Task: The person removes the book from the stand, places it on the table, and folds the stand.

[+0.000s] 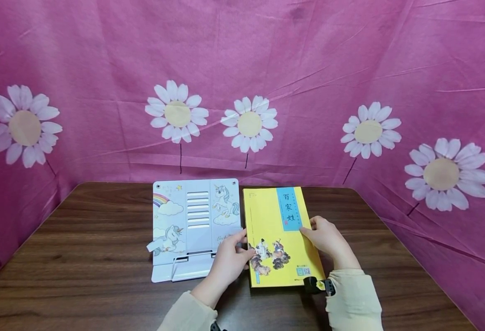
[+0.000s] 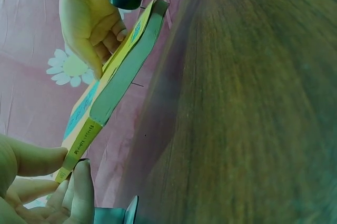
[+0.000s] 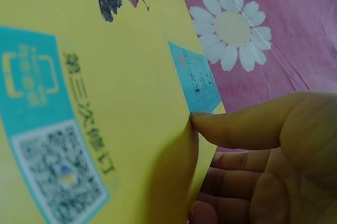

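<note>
A yellow book with a blue title panel and painted figures on its cover is held between both hands. My left hand pinches its left edge, thumb on the cover. On the right edge, my right hand grips the book the same way. The left wrist view shows the book's page block tilted and raised off the tabletop, with the left fingers at the spine. In the right wrist view, the right thumb presses the cover beside the blue panel, with the other fingers behind.
A white metal book stand with unicorn pictures and slots stands just left of the book, its lower ledge partly behind my left hand. The brown wooden table runs back to a pink cloth printed with white flowers.
</note>
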Demonstrator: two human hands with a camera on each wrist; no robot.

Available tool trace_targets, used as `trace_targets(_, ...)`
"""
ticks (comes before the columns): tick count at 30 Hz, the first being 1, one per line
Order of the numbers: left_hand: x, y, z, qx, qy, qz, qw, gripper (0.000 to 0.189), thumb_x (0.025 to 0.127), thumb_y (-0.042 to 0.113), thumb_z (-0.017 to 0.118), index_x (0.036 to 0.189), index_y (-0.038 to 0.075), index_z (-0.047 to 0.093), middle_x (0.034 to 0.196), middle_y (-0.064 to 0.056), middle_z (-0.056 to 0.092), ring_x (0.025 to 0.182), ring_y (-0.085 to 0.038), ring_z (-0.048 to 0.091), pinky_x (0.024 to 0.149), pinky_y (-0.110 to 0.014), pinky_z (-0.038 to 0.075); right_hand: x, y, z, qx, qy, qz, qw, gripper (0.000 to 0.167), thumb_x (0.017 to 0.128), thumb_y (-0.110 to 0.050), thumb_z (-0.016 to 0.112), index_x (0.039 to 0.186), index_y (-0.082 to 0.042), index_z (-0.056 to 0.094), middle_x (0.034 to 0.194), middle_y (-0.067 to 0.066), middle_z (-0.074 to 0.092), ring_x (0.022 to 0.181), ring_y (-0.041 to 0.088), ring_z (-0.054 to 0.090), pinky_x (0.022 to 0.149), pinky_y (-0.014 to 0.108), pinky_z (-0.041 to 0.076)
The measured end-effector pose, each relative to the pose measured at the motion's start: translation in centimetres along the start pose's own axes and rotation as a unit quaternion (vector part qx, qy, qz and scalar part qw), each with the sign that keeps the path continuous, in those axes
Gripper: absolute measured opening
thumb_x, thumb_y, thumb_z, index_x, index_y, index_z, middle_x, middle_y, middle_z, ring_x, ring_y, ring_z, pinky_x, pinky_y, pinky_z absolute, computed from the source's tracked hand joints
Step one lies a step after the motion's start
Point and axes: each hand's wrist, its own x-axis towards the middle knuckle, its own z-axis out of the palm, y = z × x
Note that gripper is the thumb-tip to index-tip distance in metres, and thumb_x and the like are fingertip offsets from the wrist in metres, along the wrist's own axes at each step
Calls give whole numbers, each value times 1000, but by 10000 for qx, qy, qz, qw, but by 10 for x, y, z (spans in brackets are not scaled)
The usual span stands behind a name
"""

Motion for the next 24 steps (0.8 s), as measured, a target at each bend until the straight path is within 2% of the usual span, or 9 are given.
trace_targets(8, 1, -2, 0, 50, -18, 32, 10000, 58, 89, -2, 67, 144, -3, 47, 113, -16, 58, 72, -14, 56, 58, -37, 58, 2, 2, 0, -80, -8, -27, 10000, 40, 97, -23, 59, 117, 11, 51, 103, 23, 60, 85, 27, 55, 69, 34, 49)
trace_targets(14, 1, -3, 1, 112, -35, -12, 9999, 58, 89, -2, 67, 143, -4, 47, 112, -16, 58, 72, -14, 56, 55, -32, 57, 3, 5, 1, -95, -54, 28, 9999, 41, 97, -23, 58, 118, 11, 51, 105, 23, 60, 87, 28, 55, 70, 34, 49)
trace_targets(24, 1, -4, 1, 157, -56, -52, 9998, 57, 89, -2, 67, 143, -4, 47, 110, -15, 56, 71, -14, 55, 54, -32, 57, 5, 6, 2, -176, -85, -10, 9998, 39, 97, -24, 59, 115, 10, 52, 100, 21, 58, 85, 27, 54, 68, 33, 48)
